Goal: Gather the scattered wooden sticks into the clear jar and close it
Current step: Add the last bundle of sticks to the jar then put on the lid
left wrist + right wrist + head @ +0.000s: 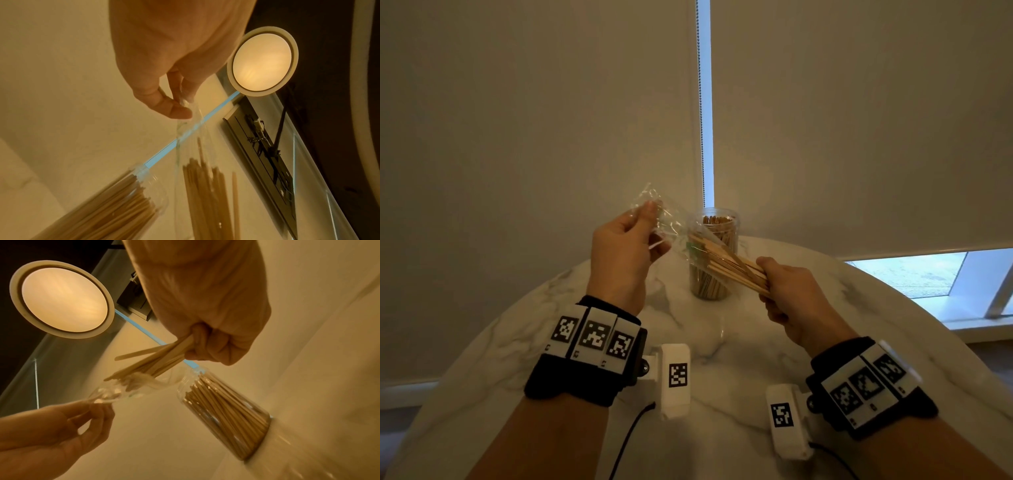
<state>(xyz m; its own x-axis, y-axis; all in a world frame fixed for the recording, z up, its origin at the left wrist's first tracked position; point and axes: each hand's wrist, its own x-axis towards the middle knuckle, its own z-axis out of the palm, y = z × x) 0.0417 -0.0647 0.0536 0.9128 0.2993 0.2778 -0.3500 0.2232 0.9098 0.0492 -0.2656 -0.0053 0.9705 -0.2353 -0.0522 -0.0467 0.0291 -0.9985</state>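
I'm seeing my left hand [619, 250] pinching a clear bag [664, 226] between thumb and fingers, up at 10 o'clock from the jar [714, 260]. The bag is sagging rightward over the far ends of a bundle of sticks [729, 265]. My right hand [794, 294] is fisting the near ends of those sticks, at 4 o'clock from the jar. The jar is standing upright and lidless on the marble table [722, 359], already packed with more sticks [228, 415].
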